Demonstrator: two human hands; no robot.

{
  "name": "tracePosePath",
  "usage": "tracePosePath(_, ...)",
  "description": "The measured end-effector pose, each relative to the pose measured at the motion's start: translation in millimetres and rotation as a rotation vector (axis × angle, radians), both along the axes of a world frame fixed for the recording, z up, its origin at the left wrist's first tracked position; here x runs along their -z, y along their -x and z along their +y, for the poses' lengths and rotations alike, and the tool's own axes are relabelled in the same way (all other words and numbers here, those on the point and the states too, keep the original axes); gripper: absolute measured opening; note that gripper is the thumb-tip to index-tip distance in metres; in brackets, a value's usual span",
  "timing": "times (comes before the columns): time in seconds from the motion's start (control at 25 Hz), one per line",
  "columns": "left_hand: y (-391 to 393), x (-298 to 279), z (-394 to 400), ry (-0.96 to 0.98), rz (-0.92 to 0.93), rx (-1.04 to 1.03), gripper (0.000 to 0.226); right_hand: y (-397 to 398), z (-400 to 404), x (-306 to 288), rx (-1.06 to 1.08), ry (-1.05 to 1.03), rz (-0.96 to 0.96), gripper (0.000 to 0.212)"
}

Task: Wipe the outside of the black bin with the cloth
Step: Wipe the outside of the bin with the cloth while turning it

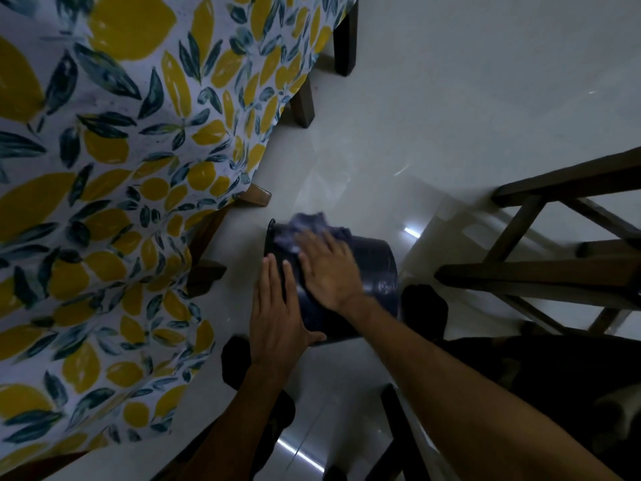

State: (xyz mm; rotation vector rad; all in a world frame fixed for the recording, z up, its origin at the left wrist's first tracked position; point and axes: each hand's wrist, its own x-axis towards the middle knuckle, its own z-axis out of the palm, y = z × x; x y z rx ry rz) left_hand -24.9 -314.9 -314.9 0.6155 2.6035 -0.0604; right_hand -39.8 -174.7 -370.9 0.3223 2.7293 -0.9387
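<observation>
The black bin [376,272] lies on its side on the pale floor, its rim toward the left. My left hand [277,317] rests flat on the bin's near side, by the rim, with the thumb spread along its lower edge. My right hand [329,269] presses flat on a bluish-purple cloth [310,227] that lies on the upper side of the bin. The cloth bunches out beyond my fingertips and is blurred. Much of the bin's side is hidden under both hands.
A table with a lemon-and-leaf patterned cloth [121,203] fills the left; its dark wooden legs [345,39] stand behind. A dark wooden chair frame [541,272] stands close on the right. My dark-socked feet [425,307] flank the bin. Glossy floor [451,116] stretches beyond.
</observation>
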Motion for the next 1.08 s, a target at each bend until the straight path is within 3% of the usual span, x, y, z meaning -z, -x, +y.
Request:
tracePosePath(0.12,0,0,0,-0.038,-0.003,-0.02,0.168,-30,-1,-6,-0.193,-0.044,0.089,0.053)
tracePosePath(0.2,3,-3,4,-0.019,-0.022,-0.032,0.17,-74,19,-2,-0.176,-0.133,0.085,0.055)
tracePosePath(0.32,2,-7,5,-0.022,-0.019,-0.03,0.17,-119,28,-4,0.089,-0.166,-0.024,0.057)
tracePosePath(0.44,2,-6,3,-0.002,-0.017,-0.015,0.169,-82,35,0,0.392,-0.09,-0.052,0.056)
tracePosePath(0.52,3,-5,3,0.014,-0.012,-0.019,0.17,-46,54,9,0.465,-0.076,-0.115,0.056)
tracePosePath(0.6,7,-5,5,0.006,-0.019,-0.042,0.171,-21,57,14,0.394,-0.095,-0.14,0.057)
tracePosePath(0.72,10,1,6,-0.026,-0.012,-0.029,0.164,-1,9,-1,0.153,0.05,0.003,0.052)
tracePosePath(0.8,6,7,1,-0.041,0.016,0.019,0.149,-14,-20,-19,-0.008,0.088,0.094,0.053)
tracePosePath(0.88,2,7,-1,-0.068,0.053,0.011,0.151,-46,-11,-14,-0.101,0.001,0.147,0.053)
tracePosePath(1.0,-2,-2,5,-0.053,0.018,-0.049,0.168,-109,22,-2,0.069,-0.16,0.058,0.058)
tracePosePath(1.08,-4,-5,6,-0.052,0.001,-0.048,0.169,-124,30,-4,0.258,-0.124,-0.023,0.057)
